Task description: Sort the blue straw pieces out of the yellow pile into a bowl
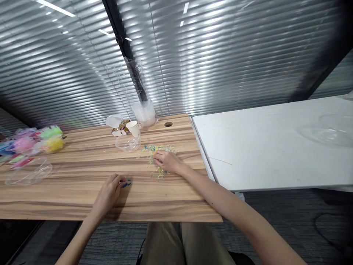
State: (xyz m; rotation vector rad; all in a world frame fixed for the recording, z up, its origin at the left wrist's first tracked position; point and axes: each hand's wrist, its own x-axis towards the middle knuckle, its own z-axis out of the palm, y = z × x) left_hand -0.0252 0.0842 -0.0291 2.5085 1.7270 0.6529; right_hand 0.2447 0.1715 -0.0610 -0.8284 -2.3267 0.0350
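A loose pile of tiny yellow, blue and whitish strips [158,173] is spread over the wooden tabletop. My right hand [164,160] rests on the middle of it, fingertips pinched together among the strips; what they hold is too small to make out. Lower and to the left, my left hand [112,184] is on the wood with its fingers closed. A few small blue strips [127,183] lie right at its fingertips, and whether any are between the fingers is hidden.
Behind the pile stand a clear plastic bowl [128,143], a paper cup [133,129] and a bag of stacked plastic cups [145,113]. Bags of coloured material [53,143] and another clear container [29,172] are at left. A white table [264,147] adjoins on the right.
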